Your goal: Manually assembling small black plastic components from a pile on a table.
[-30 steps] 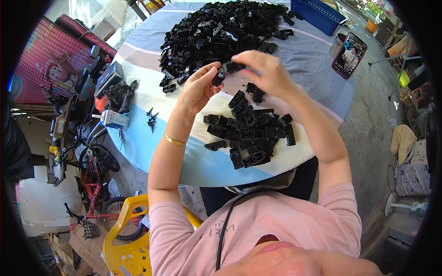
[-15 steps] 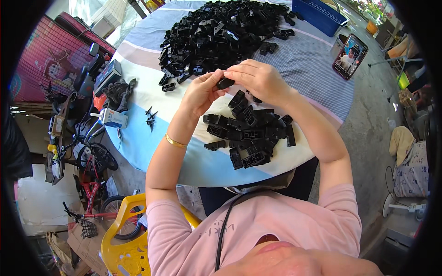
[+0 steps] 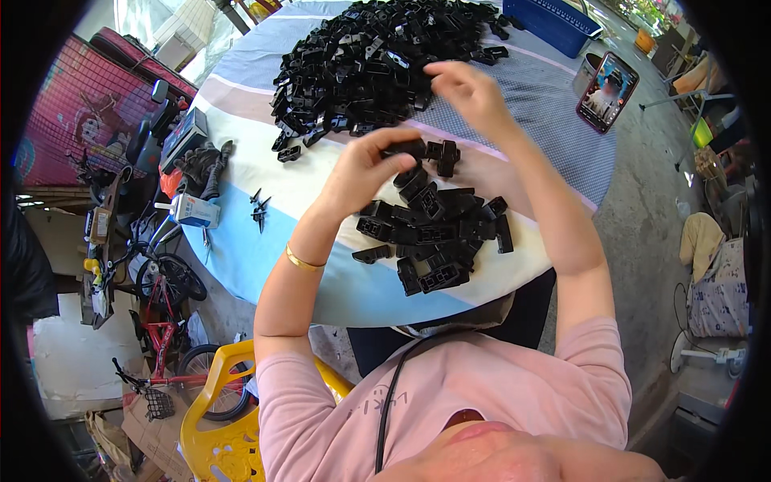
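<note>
A black plastic connector housing (image 3: 411,148) is between the thumb and fingers of my left hand (image 3: 365,170), at the far end of a smaller group of similar housings (image 3: 438,233). Part of the held piece is hidden by the fingers. Another housing (image 3: 444,157) stands just to the right of it. My right hand (image 3: 475,96) is raised beside the large heap of black housings (image 3: 361,64), its fingers stretched out with nothing seen in them.
A striped cloth covers the round table (image 3: 337,297). Small dark pointed tools (image 3: 259,210), a white-and-blue carton (image 3: 197,210) and a dark cloth bundle (image 3: 205,169) lie on the left. A phone (image 3: 608,92) leans against a cup at the right, near a blue basket (image 3: 554,24).
My hands have come apart. The right one let go of the housing and moved up and right toward the heap; the left one shifted slightly right and nearer with the housing.
</note>
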Motion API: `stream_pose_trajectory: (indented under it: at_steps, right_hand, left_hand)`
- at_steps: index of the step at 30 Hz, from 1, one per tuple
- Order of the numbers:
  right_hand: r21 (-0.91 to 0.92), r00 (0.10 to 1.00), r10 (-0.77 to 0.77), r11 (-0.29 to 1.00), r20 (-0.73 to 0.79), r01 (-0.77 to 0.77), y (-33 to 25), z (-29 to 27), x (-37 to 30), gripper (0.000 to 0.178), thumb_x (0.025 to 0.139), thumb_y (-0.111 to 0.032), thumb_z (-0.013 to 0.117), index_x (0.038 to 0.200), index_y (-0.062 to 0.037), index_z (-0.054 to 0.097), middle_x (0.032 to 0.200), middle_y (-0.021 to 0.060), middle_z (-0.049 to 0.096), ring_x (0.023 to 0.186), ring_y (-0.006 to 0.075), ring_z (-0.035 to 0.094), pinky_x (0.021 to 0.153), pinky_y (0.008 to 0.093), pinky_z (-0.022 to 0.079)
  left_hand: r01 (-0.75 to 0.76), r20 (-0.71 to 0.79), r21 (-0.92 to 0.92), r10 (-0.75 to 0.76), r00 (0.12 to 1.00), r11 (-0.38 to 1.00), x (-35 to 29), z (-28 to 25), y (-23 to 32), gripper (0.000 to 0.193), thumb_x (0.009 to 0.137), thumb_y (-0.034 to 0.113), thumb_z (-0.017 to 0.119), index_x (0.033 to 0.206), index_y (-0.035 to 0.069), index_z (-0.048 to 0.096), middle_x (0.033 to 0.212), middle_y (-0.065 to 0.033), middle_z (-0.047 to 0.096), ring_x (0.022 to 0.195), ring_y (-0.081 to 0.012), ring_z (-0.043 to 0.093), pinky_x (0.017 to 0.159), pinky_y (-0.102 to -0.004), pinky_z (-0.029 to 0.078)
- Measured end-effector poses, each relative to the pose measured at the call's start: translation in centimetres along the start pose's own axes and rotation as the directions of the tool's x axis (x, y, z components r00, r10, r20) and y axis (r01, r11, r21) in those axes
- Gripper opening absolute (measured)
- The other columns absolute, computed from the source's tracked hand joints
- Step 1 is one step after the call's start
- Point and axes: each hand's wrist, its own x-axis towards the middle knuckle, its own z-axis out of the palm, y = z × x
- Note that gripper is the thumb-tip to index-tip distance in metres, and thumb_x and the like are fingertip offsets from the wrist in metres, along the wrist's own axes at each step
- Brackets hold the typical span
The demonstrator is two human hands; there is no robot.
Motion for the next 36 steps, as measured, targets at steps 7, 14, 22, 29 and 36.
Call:
stream_pose_trajectory:
  at_steps: [7,14,22,29,36]
  right_hand:
    - [-0.594,0.978,0.134,0.805,0.161,-0.013,11.2,-1.5,-1.5,0.049,0.075,-0.004,0.048,0.123,-0.0116,0.049,0.127,0.0095,0.049,0.115,0.0309,0.045,0.098,0.0398,0.038]
    - [-0.476,0.939,0.102,0.877,0.327,0.07,3.7,-0.2,-1.1,0.034,0.071,-0.019,0.066,0.104,-0.0105,0.06,0.098,0.0098,0.063,0.091,0.0303,0.059,0.08,0.0391,0.047]
    - [-0.3,0.886,-0.086,0.922,0.456,0.244,0.6,2.7,-1.5,0.028,0.073,-0.025,0.064,0.095,-0.0072,0.064,0.086,0.0105,0.063,0.081,0.0284,0.061,0.07,0.0367,0.049]
    - [-0.019,0.986,0.036,0.999,0.163,-0.033,2.3,2.6,-1.4,0.03,0.083,-0.034,0.06,0.093,-0.0063,0.065,0.081,0.009,0.066,0.064,0.0219,0.062,0.057,0.0297,0.049]
    - [0.526,0.796,0.465,0.598,0.387,-0.605,-2.1,2.8,-1.4,0.036,0.088,-0.028,0.058,0.112,-0.001,0.055,0.079,0.0038,0.059,0.063,0.0073,0.055,0.054,0.0187,0.046]
  left_hand:
    - [-0.244,0.275,0.518,0.11,0.955,0.82,-0.4,2.2,1.2,0.033,0.075,0.015,0.069,0.106,0.007,0.062,0.103,-0.0091,0.058,0.096,-0.0258,0.051,0.086,-0.0329,0.04]
    - [0.02,-0.18,0.253,0.026,0.983,0.967,1.8,0.6,-3.1,0.03,0.085,0.016,0.062,0.109,-0.002,0.059,0.096,-0.0061,0.063,0.082,-0.0097,0.057,0.072,-0.0246,0.048]
    - [0.169,-0.244,0.467,-0.057,0.968,0.868,4.0,-0.1,-4.8,0.036,0.076,0.018,0.071,0.107,0.002,0.061,0.083,-0.0063,0.064,0.072,-0.01,0.059,0.066,-0.0242,0.048]
    - [0.153,-0.352,0.15,-0.092,0.931,0.977,3.4,-0.6,-5.3,0.033,0.082,0.005,0.06,0.113,-0.003,0.055,0.09,-0.0113,0.063,0.08,-0.0174,0.063,0.071,-0.0274,0.053]
    - [0.014,-0.276,-0.63,-0.241,0.93,0.776,2.8,1.0,-3.8,0.033,0.085,-0.005,0.047,0.118,-0.005,0.048,0.099,-0.012,0.059,0.085,-0.0212,0.063,0.078,-0.0306,0.056]
